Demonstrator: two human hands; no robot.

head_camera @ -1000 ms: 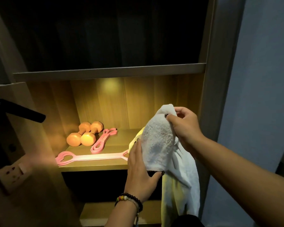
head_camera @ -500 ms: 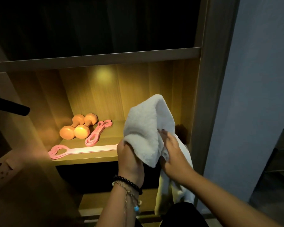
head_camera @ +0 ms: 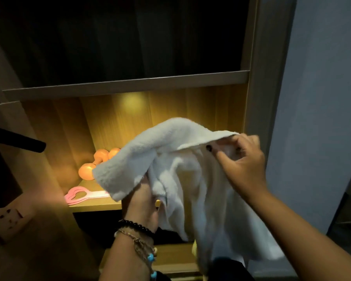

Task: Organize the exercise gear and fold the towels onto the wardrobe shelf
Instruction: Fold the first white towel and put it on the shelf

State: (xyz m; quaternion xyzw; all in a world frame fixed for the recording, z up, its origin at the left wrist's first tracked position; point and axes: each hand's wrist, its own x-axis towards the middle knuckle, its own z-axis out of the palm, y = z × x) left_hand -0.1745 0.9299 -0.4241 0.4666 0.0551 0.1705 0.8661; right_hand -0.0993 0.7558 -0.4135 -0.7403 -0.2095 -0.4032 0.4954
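A white towel (head_camera: 182,163) hangs spread in the air in front of the lit wardrobe shelf (head_camera: 93,204). My left hand (head_camera: 142,203), with bead bracelets at the wrist, grips the towel's lower left part from underneath. My right hand (head_camera: 241,161) pinches its upper right edge near the wardrobe's side panel. Behind the towel, two orange dumbbells (head_camera: 95,163) lie at the back of the shelf, partly hidden. A pink resistance band (head_camera: 81,195) lies along the shelf's front edge, its right end covered by the towel.
A dark compartment sits above the lit shelf. A lower shelf (head_camera: 170,258) shows under my arms. A wall socket (head_camera: 8,218) and a black bar (head_camera: 18,141) are on the left. A grey wall (head_camera: 322,98) stands to the right.
My right hand has gone from low under the towel up to its top right edge, spreading the towel wider. The left hand keeps its grip. The view has moved closer to the shelf.
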